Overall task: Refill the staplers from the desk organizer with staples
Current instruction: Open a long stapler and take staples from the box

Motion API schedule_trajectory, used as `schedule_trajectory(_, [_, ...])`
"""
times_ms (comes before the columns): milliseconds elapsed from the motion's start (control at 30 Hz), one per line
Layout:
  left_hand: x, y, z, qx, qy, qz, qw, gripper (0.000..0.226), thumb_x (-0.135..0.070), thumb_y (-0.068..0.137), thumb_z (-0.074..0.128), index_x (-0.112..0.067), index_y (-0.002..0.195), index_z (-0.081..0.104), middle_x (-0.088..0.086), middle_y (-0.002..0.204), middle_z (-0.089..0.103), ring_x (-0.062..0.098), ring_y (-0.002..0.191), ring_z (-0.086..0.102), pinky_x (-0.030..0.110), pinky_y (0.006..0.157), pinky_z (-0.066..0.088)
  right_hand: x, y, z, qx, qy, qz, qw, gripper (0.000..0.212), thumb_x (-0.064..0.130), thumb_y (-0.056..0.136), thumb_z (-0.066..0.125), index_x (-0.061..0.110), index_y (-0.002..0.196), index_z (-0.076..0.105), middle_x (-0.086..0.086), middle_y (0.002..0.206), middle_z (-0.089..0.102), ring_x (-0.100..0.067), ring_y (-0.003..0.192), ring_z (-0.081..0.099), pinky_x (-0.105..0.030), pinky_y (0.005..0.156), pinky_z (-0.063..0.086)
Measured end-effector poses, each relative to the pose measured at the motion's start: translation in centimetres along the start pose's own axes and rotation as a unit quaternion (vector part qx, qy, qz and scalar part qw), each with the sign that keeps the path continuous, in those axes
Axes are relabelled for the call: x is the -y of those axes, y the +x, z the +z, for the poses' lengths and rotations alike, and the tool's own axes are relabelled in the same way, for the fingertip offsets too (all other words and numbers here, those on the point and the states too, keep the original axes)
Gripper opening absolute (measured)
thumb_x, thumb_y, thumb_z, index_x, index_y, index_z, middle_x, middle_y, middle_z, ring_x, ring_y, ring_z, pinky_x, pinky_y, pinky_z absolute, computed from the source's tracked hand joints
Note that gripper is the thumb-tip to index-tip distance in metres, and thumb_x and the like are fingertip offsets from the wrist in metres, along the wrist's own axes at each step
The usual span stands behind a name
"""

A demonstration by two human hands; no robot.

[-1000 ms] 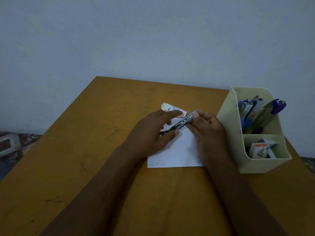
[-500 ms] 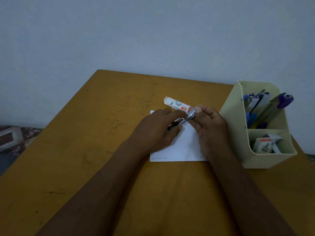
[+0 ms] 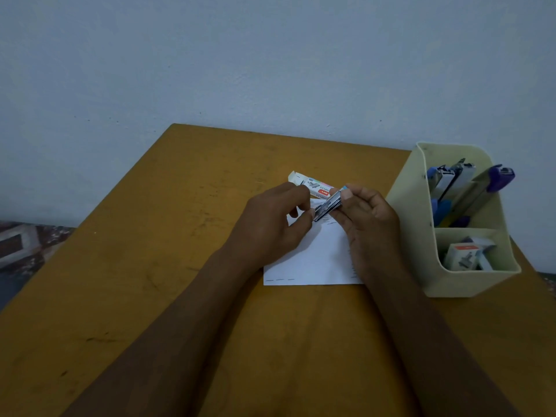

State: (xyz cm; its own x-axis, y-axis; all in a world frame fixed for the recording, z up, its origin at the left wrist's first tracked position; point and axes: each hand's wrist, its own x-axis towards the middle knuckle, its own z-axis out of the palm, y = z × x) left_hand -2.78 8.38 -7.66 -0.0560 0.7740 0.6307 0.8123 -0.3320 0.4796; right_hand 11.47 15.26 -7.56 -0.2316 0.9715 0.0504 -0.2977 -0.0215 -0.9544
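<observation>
Above a white sheet of paper point(image 3: 319, 260), both hands hold a small metal stapler point(image 3: 328, 207). My right hand point(image 3: 367, 218) grips its far end between thumb and fingers. My left hand point(image 3: 270, 224) pinches the near end with thumb and forefinger. Just behind the hands lies an open white staple box point(image 3: 310, 185) with a red label. At the right, a cream desk organizer point(image 3: 469, 284) holds several blue and purple staplers point(image 3: 469, 188) upright in its back compartment and small staple boxes point(image 3: 463, 255) in the front one.
The brown wooden table point(image 3: 150, 266) runs back to a pale wall. Its left edge drops off to a patterned floor point(image 3: 18, 245). The organizer stands close to the table's right edge.
The hands shifted slightly on the stapler: my left hand slid toward its near end, and my right hand turned its end a little upward. The view has tilted slightly.
</observation>
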Motion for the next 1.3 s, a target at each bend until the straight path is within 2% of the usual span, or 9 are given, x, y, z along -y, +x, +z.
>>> schedule_trajectory(400, [-0.08, 0.09, 0.05, -0.01, 0.0, -0.019, 1.0, 0.009, -0.017, 0.081, 0.065, -0.009, 0.08, 0.068, 0.001, 0.084, 0.073, 0.012, 0.068, 0.065, 0.032, 0.061, 0.052, -0.27, 0.22, -0.01, -0.005, 0.004, -0.003, 1.0, 0.014, 0.011, 0.09, 0.056, 0.01, 0.104, 0.057, -0.007, 0.101, 0.066, -0.02, 0.098, 0.066, -0.026, 0.082, 0.055])
schedule_trajectory(600, [-0.45, 0.14, 0.17, -0.006, -0.025, -0.03, 0.999, 0.011, -0.021, 0.082, 0.067, -0.01, 0.08, 0.068, -0.002, 0.078, 0.071, 0.006, 0.069, 0.064, 0.033, 0.062, 0.055, -0.46, 0.34, -0.21, -0.001, -0.012, -0.004, 1.0, 0.011, 0.012, 0.091, 0.055, 0.018, 0.101, 0.058, -0.007, 0.106, 0.065, -0.019, 0.1, 0.065, -0.023, 0.077, 0.054])
schedule_trajectory(667, [-0.65, 0.11, 0.29, -0.002, -0.033, -0.03, 0.999, 0.008, -0.019, 0.081, 0.067, -0.011, 0.084, 0.068, -0.002, 0.08, 0.07, 0.007, 0.07, 0.064, 0.033, 0.062, 0.055, -0.47, 0.33, -0.24, 0.0, -0.011, -0.007, 1.0, 0.012, 0.012, 0.091, 0.054, 0.017, 0.101, 0.058, -0.006, 0.104, 0.065, -0.018, 0.099, 0.065, -0.022, 0.076, 0.054])
schedule_trajectory(767, [-0.77, 0.11, 0.49, 0.004, -0.024, -0.008, 1.0, 0.019, -0.015, 0.079, 0.065, -0.011, 0.097, 0.071, 0.002, 0.086, 0.07, 0.011, 0.071, 0.064, 0.032, 0.063, 0.056, -0.41, 0.27, -0.19, 0.002, -0.013, -0.013, 1.0, 0.012, 0.011, 0.091, 0.054, 0.017, 0.101, 0.058, -0.005, 0.103, 0.066, -0.016, 0.096, 0.066, -0.022, 0.075, 0.054])
schedule_trajectory(1100, [-0.7, 0.13, 0.43, -0.002, -0.025, -0.001, 1.0, 0.003, -0.007, 0.075, 0.065, -0.006, 0.076, 0.067, 0.004, 0.075, 0.066, 0.014, 0.065, 0.06, 0.035, 0.058, 0.051, -0.41, 0.24, 0.01, -0.001, -0.022, -0.024, 0.999, 0.012, 0.008, 0.092, 0.053, 0.018, 0.097, 0.057, -0.003, 0.099, 0.066, -0.015, 0.093, 0.066, -0.024, 0.077, 0.055])
schedule_trajectory(1300, [-0.67, -0.08, 0.21, -0.002, -0.038, -0.01, 0.999, 0.01, -0.017, 0.07, 0.057, -0.009, 0.065, 0.058, 0.0, 0.065, 0.059, 0.013, 0.058, 0.054, 0.032, 0.054, 0.045, -0.56, 0.4, -0.12, -0.009, -0.001, -0.006, 1.0, 0.01, 0.007, 0.092, 0.053, 0.015, 0.095, 0.057, -0.008, 0.099, 0.066, -0.016, 0.09, 0.066, -0.023, 0.073, 0.054])
